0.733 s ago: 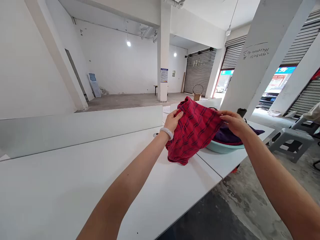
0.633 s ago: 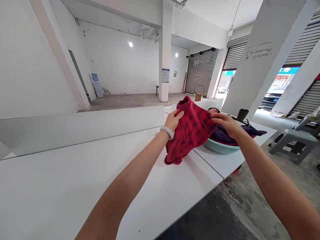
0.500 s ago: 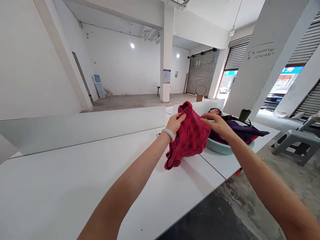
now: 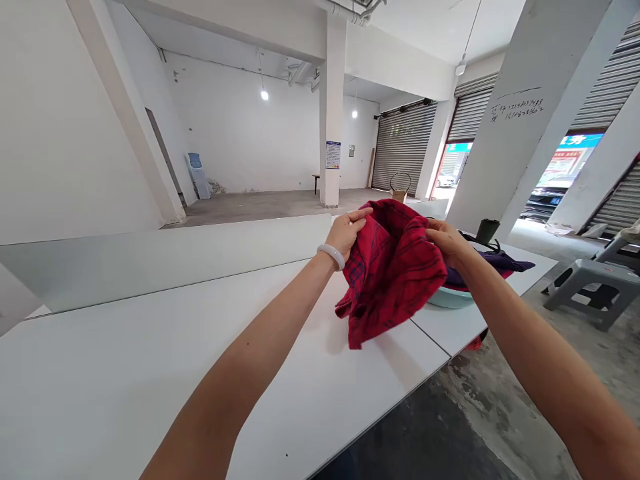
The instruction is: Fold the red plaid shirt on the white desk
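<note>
A red plaid garment (image 4: 395, 280) with dark checks hangs between my two hands above the white table (image 4: 200, 373). My left hand (image 4: 346, 233), with a pale bangle at the wrist, is closed on its upper left edge. My right hand (image 4: 447, 241) pinches the upper right side. The cloth is spread and folded between them, and its full shape cannot be made out. Behind my right hand stands a light green basin (image 4: 453, 299) holding dark purple clothing (image 4: 505, 263), partly hidden by my arm and the plaid cloth.
A low whitish partition (image 4: 200, 257) runs along the table's far side. A dark green cup (image 4: 487, 231) stands beyond the basin. Grey plastic stools (image 4: 607, 283) are on the floor to the right. A seam crosses the table near the basin.
My right hand has closed on the garment and moved right, pulling the cloth wider. My left hand keeps its hold, slightly shifted left and up. The cloth now covers more of the basin.
</note>
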Demonstrator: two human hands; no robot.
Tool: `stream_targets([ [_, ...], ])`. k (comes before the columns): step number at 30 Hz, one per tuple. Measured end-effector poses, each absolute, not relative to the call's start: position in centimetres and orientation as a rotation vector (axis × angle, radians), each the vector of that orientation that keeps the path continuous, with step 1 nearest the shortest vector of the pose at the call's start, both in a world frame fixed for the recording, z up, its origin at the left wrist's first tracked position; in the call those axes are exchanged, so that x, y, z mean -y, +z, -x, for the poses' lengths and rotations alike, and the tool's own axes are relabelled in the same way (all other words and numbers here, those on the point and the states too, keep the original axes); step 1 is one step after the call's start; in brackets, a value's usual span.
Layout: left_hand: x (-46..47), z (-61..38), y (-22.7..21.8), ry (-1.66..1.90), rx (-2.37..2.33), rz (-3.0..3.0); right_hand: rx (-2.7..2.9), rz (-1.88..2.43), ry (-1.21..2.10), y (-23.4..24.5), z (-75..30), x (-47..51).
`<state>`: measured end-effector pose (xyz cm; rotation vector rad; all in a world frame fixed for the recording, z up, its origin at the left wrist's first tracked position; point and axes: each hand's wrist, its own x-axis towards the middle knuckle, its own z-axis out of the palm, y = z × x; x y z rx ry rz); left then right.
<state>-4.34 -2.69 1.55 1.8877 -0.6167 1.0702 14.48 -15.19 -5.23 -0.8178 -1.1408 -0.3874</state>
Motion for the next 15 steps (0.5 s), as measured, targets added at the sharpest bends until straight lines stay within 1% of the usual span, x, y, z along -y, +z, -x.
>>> stream_targets([
  [4, 4.0, 6.1, 3.3, 1.244, 0.765, -1.916, 0.995, 0.888, -0.685, -5.0, -14.1, 15.6],
  [8, 5.5, 7.0, 4.8, 1.300, 0.825, -1.870, 1.219, 0.991, -1.126, -6.0, -10.8, 13.4],
  [10, 6.2, 7.3, 5.4, 1.332, 0.838, -1.808, 1.271, 1.035, -1.293, -6.6, -8.9, 11.9],
  [15, 8.2, 10.4, 6.4, 1.471, 0.861, -1.828, 1.083, 0.988, -1.523, -9.2, -6.4, 8.6],
])
